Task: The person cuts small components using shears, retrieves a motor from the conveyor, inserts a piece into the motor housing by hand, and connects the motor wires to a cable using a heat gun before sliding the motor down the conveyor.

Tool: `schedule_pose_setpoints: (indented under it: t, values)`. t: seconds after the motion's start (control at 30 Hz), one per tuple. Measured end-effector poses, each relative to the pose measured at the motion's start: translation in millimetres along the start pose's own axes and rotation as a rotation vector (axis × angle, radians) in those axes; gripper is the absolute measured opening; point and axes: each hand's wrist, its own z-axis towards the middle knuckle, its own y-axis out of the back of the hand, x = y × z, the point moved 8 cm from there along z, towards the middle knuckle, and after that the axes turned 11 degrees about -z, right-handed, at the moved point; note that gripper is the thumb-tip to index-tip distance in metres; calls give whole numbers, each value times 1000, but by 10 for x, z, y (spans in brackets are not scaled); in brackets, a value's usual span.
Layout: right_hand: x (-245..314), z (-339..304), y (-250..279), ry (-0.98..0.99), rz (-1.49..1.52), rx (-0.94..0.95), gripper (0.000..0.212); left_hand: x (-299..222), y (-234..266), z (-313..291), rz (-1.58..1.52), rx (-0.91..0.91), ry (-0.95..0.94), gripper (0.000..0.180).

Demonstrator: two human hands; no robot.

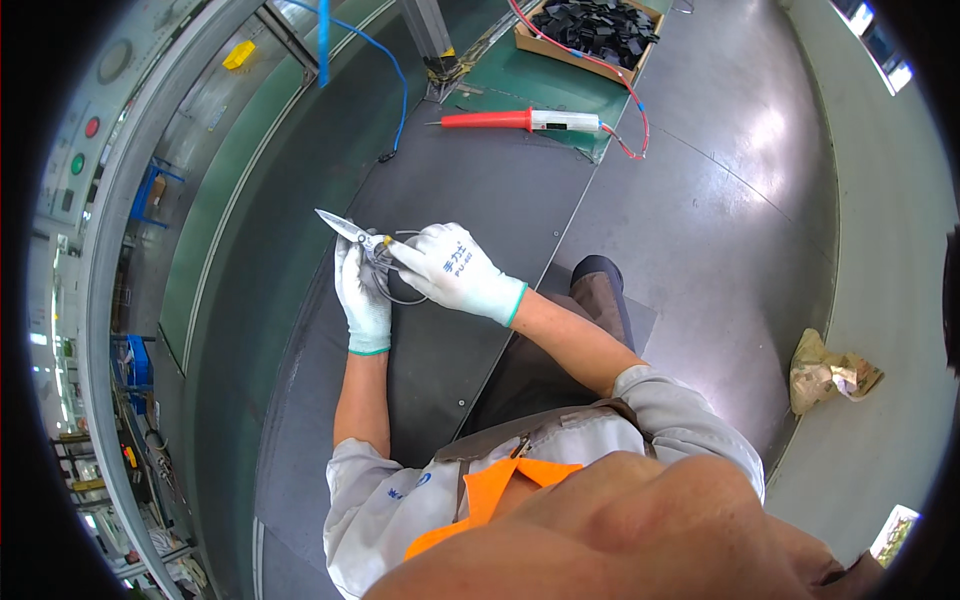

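A pair of scissors (340, 224) with silver pointed blades and thin grey handle loops is between my hands over the dark work surface. The blades lie together and point to the far left. My left hand (362, 300), in a white glove with a green cuff, is closed around the scissors from below, near the pivot. From the right, my right hand (458, 272), gloved the same way, grips the handle side with its fingers close behind the pivot. Parts of the handle loops are hidden by the gloves.
A red and white pen-like electric tool (520, 120) with a red cord lies on the far surface. Behind it a cardboard box (585, 58) holds many black pieces. A blue cable (402, 100) hangs near a metal post. A curved metal frame (92, 300) stands at left.
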Motion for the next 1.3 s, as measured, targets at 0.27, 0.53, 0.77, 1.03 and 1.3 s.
schedule_pose_setpoints:
  t: [0.27,0.53,0.77,1.03,1.3]
  values:
    - [84,157,-62,-11,55,56,43,-157,-60,-28,46,37,-40,54]
    - [152,118,-40,-64,3,120,57,-171,-361,-102,204,175,-130,43]
    - [184,43,-108,-185,111,67,64,-131,-380,-225,310,59,-278,50]
    - [292,621,-567,-196,331,137,64,-715,-377,-308,960,-83,-936,49]
    - [79,677,-1115,-176,759,236,50,-547,-120,-40,980,-49,-821,41]
